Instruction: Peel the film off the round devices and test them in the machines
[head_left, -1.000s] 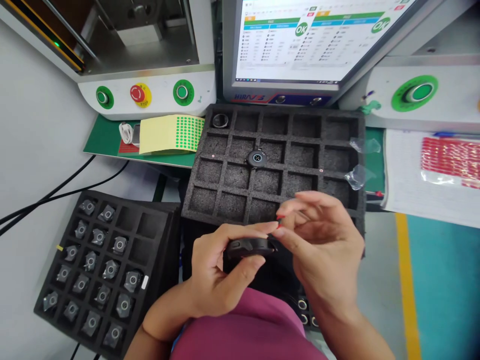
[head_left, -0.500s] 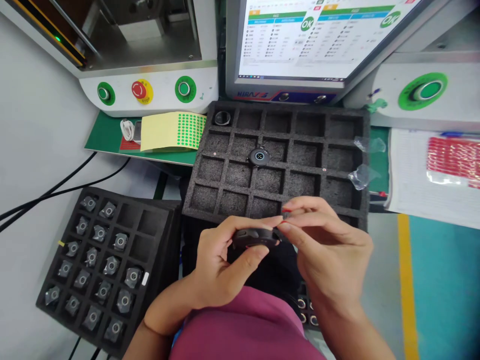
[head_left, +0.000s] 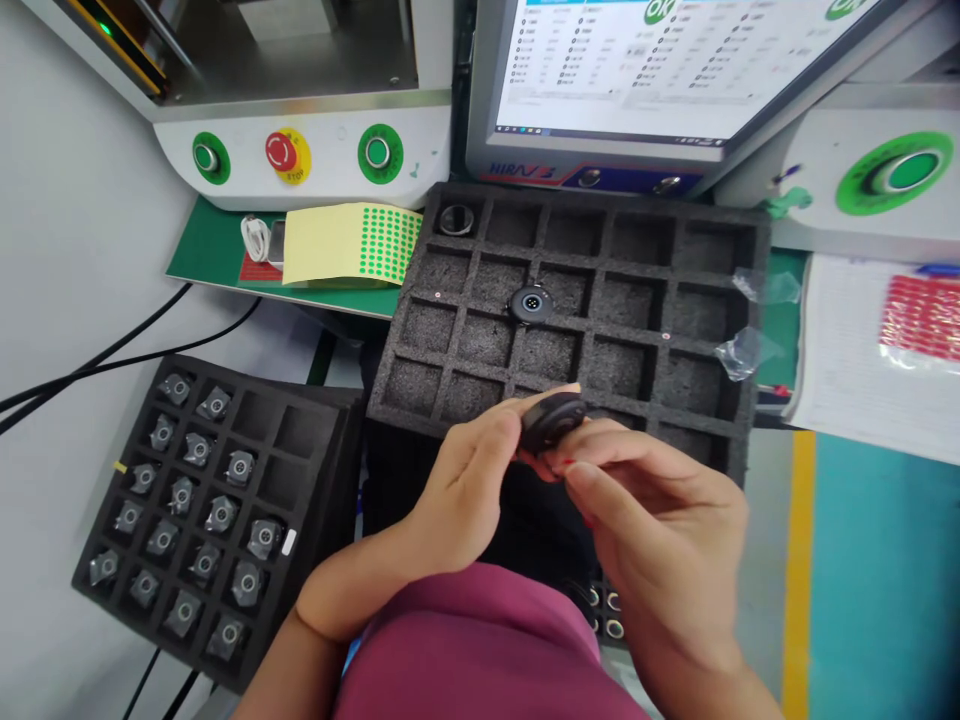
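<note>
My left hand (head_left: 465, 490) is closed around a black round smartwatch body (head_left: 553, 422), which is tilted up on its edge above the near side of the foam tray. Just below and right of it, my right hand (head_left: 667, 520) pinches a small red-edged piece (head_left: 568, 464) against or very near the watch's underside. Most of that piece is hidden by my fingers. Another round watch body (head_left: 530, 304), sensor side up, rests on the dividers of the black foam tray (head_left: 495, 271). A round dark part (head_left: 456, 220) sits in the tray's far left compartment.
A second foam tray (head_left: 279, 512) at the left holds several bagged watches. Behind stand a monitor (head_left: 600, 90) and a machine with an emergency stop button (head_left: 281, 152). Green-dot stickers (head_left: 390, 243), clear plastic scraps (head_left: 739, 353) and a red label sheet (head_left: 922, 320) lie around.
My left hand has turned the watch from nearly level to tilted and raised it slightly. My right fingers have moved from beside the watch to beneath it. The camera view has shifted a little.
</note>
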